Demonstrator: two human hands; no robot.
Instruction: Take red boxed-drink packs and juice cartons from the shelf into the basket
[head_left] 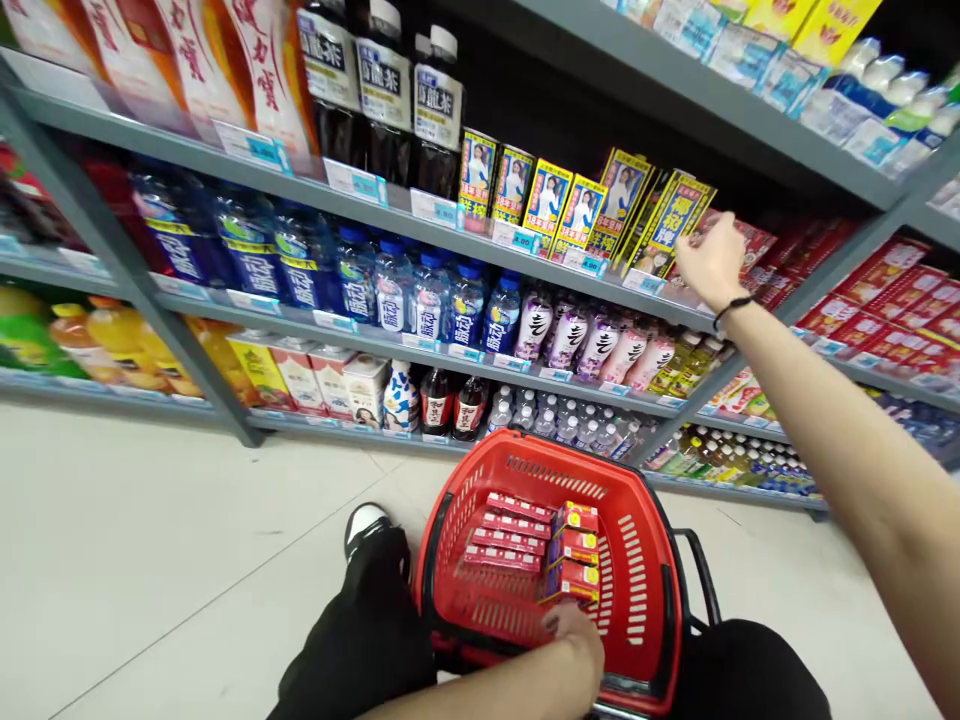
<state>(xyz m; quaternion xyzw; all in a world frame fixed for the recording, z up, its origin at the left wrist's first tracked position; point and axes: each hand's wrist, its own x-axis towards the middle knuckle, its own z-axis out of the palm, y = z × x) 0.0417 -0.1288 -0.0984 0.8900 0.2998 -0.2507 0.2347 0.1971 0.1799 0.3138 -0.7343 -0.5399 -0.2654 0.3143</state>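
My right hand (712, 255), with a dark band at the wrist, reaches to the upper shelf, beside a tall yellow-and-black carton (671, 225); whether its curled fingers hold anything is unclear. My left hand (574, 640) is over the near side of a red basket (502, 455), close to the nearest of several small red-and-yellow boxes (574, 580); its fingertips are blurred. To the left of those boxes, several thin pink-red packs (506, 548) lie in a column on the basket floor.
Shelves hold dark tea bottles (439, 100), blue drink bottles (431, 290), pink and purple bottles (596, 335) and red boxes (900, 290). A shelf edge (705, 90) runs above my right hand. The basket's black handle (701, 575) hangs at its right, between my legs.
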